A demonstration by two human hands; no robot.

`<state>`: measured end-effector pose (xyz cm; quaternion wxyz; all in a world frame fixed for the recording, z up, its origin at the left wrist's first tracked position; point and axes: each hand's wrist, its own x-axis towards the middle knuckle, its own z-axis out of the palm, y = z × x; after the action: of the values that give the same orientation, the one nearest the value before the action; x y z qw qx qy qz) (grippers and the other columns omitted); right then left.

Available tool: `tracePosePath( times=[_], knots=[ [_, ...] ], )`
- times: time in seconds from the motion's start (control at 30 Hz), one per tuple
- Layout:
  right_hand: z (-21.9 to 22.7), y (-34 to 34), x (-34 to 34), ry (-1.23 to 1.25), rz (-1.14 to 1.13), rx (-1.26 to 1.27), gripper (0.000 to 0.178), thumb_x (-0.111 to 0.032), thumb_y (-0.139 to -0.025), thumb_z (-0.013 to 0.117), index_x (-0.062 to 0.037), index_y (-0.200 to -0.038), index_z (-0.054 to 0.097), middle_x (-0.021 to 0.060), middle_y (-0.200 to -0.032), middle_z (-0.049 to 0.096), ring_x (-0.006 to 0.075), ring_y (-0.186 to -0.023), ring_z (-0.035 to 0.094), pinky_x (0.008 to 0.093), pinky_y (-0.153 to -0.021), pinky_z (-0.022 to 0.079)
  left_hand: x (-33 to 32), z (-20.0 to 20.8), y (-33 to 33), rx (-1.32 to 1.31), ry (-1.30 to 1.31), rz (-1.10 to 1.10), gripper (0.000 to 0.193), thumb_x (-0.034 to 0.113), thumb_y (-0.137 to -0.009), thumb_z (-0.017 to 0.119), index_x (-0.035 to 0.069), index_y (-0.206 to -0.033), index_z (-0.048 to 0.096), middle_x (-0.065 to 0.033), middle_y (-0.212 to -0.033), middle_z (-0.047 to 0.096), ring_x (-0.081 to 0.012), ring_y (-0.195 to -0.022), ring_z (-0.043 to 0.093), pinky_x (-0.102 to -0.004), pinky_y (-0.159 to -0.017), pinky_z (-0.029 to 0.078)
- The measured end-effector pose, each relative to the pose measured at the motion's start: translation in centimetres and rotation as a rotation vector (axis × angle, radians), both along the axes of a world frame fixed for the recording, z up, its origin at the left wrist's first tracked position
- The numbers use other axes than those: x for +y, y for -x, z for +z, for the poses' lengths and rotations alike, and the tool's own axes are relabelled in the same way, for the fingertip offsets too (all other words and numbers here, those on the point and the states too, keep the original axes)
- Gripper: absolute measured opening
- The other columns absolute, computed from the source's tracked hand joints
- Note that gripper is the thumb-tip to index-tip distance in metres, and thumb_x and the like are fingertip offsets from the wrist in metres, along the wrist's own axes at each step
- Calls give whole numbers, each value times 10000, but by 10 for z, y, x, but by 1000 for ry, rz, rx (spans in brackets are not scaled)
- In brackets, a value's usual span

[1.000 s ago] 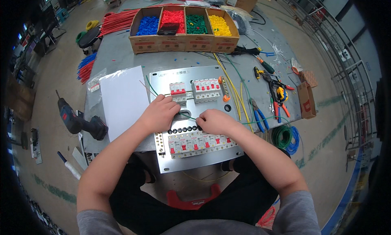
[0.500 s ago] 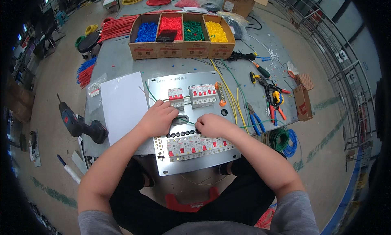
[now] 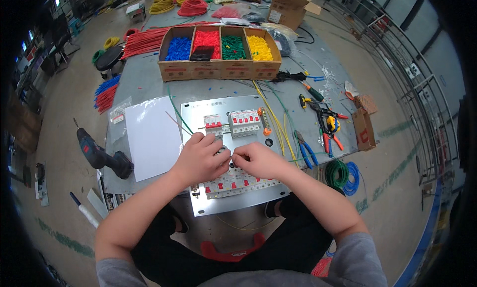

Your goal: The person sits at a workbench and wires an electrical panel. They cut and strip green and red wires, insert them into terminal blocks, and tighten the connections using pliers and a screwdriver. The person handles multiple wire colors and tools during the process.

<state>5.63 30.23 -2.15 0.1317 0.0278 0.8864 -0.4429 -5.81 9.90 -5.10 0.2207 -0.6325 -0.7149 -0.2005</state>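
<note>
While both hands meet over the panel [image 3: 233,158], the left hand [image 3: 201,158] and right hand [image 3: 258,160] seem to pinch a short wire between the upper breakers [image 3: 233,123] and the lower breaker row [image 3: 233,182]; the wire itself is hidden. Judging by this, wiring is underway, and the next move calls for fine fingertip seating.

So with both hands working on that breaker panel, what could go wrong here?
The metal panel overhangs the table's near edge, so pressing down might tip it. The left hand and right hand hide the spot they work on between the circuit breaker rows, so a slip could go unseen. Loose yellow wires could snag.
</note>
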Motion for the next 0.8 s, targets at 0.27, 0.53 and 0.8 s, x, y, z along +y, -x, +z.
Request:
tracePosePath(
  times=[0.27, 0.53, 0.8],
  knots=[
    [27, -12, 6, -17, 106, -60, 326, -292, -1039, 577, -12, -1066, 741, 206, -916, 742, 346, -838, 717, 449, -785, 555, -11, 14, -29, -17, 6, 17, 169, 194, -727, 805, 168, -834, 676, 15, -773, 543, -199, -774, 560, -377, -738, 408],
    [-47, -10, 198, -641, -311, -430, 401, -295, -886, 677, 20, -1115, 770, 222, -1211, 761, 368, -1068, 746, 465, -905, 590, -12, 25, -85, -116, -8, 90, 144, 144, -769, 805, 160, -850, 688, 11, -756, 560, -208, -770, 572, -389, -726, 403],
    [-72, -66, 220, -697, -383, -566, 631, -469, -763, 843, 71, -1078, 752, 237, -1199, 762, 350, -1115, 747, 443, -928, 596, -35, 17, -145, -295, 67, 209, 131, 144, -796, 805, 123, -890, 717, -17, -787, 627, -225, -769, 608, -390, -734, 420]
  ],
)
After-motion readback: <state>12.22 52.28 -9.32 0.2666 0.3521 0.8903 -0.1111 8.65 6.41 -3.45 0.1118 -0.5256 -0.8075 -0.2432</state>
